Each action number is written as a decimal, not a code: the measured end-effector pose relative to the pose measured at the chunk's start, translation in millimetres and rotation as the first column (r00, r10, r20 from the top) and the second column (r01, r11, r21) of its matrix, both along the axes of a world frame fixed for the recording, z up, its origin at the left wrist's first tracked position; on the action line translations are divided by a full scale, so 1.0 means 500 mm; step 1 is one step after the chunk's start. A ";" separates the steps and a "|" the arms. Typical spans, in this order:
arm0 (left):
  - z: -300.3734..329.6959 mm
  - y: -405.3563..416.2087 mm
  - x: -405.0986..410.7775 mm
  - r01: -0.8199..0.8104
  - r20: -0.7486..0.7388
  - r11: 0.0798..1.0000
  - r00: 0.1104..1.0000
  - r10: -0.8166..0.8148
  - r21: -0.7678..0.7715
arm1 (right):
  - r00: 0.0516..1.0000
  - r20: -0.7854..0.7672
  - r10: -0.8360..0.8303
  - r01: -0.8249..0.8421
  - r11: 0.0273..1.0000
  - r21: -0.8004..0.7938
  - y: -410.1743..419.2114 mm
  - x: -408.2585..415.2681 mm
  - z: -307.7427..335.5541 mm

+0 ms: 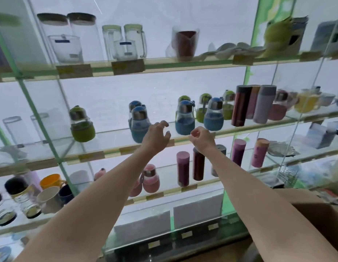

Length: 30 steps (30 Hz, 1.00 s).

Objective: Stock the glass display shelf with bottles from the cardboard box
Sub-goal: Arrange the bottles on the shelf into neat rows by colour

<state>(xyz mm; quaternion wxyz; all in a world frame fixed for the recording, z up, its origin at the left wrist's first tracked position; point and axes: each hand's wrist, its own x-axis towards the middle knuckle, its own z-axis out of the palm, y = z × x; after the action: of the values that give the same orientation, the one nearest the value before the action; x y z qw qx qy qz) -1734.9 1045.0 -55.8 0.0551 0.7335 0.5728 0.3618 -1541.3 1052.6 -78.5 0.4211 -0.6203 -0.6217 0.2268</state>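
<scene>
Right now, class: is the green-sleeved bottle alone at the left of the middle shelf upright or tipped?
Upright. The green-sleeved bottle stands on its base on the glass shelf, cap on top; its slight lean looks like wide-angle distortion.

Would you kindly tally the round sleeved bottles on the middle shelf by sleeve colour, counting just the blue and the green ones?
Blue bottles: 4
Green bottles: 4 (one shows only its cap behind a blue one)
Total: 8
</scene>
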 end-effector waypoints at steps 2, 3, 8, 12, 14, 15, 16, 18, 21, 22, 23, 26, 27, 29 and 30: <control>0.010 0.036 0.049 0.011 0.003 1.000 1.000 -0.011 -0.012 | 0.999 -0.027 -0.040 0.041 0.999 0.032 0.030 0.045 0.010; 0.015 0.056 0.073 0.015 0.014 1.000 1.000 -0.014 -0.024 | 0.998 -0.031 -0.056 0.057 0.997 0.052 0.046 0.068 0.015; 0.036 0.152 0.177 -0.019 0.200 0.997 0.979 0.034 -0.080 | 0.991 -0.044 -0.129 0.133 0.984 0.118 0.128 0.177 0.038; 0.037 0.217 0.228 -0.153 0.268 0.983 0.947 0.174 -0.101 | 0.992 0.032 -0.119 0.117 0.991 0.064 0.198 0.223 0.048; 0.031 0.238 0.235 -0.179 0.307 0.978 0.930 0.203 -0.106 | 0.987 0.066 -0.146 0.141 0.988 0.069 0.228 0.229 0.047; 0.029 0.245 0.235 -0.186 0.325 0.976 0.922 0.212 -0.110 | 0.986 0.069 -0.154 0.149 0.986 0.069 0.240 0.230 0.047; 0.026 0.253 0.232 -0.193 0.338 0.974 0.915 0.222 -0.116 | 0.988 0.055 -0.145 0.142 0.988 0.059 0.254 0.228 0.046; 0.025 0.261 0.223 -0.194 0.358 0.972 0.905 0.230 -0.134 | 0.995 -0.008 -0.098 0.098 0.995 0.033 0.274 0.220 0.044; 0.026 0.265 0.215 -0.168 0.406 0.965 0.882 0.238 -0.200 | 0.994 -0.009 -0.108 0.109 0.993 0.054 0.297 0.205 0.039; 0.023 0.264 0.213 -0.156 0.418 0.964 0.878 0.236 -0.215 | 0.991 -0.005 -0.130 0.130 0.989 0.069 0.301 0.201 0.037; 0.019 0.262 0.211 -0.148 0.424 0.965 0.876 0.230 -0.218 | 0.989 -0.007 -0.151 0.151 0.985 0.081 0.302 0.198 0.035; 0.010 0.254 0.207 -0.143 0.435 0.970 0.873 0.218 -0.198 | 0.984 -0.008 -0.176 0.176 0.979 0.102 0.297 0.190 0.028; 0.010 0.253 0.205 -0.143 0.444 0.970 0.869 0.218 -0.196 | 0.986 -0.010 -0.164 0.164 0.981 0.100 0.293 0.185 0.028; 0.015 0.252 0.200 -0.141 0.454 0.969 0.863 0.221 -0.202 | 0.991 -0.015 -0.135 0.136 0.985 0.106 0.282 0.168 0.030; 0.017 0.252 0.197 -0.141 0.452 0.968 0.864 0.223 -0.209 | 0.993 -0.020 -0.120 0.122 0.986 0.117 0.276 0.156 0.029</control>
<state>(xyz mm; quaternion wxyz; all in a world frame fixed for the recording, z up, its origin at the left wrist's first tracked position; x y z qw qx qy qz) -1636.2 1171.0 -47.3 0.2204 0.5584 0.6375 0.4828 -1463.4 1190.7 -63.8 0.4742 -0.6294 -0.5923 0.1677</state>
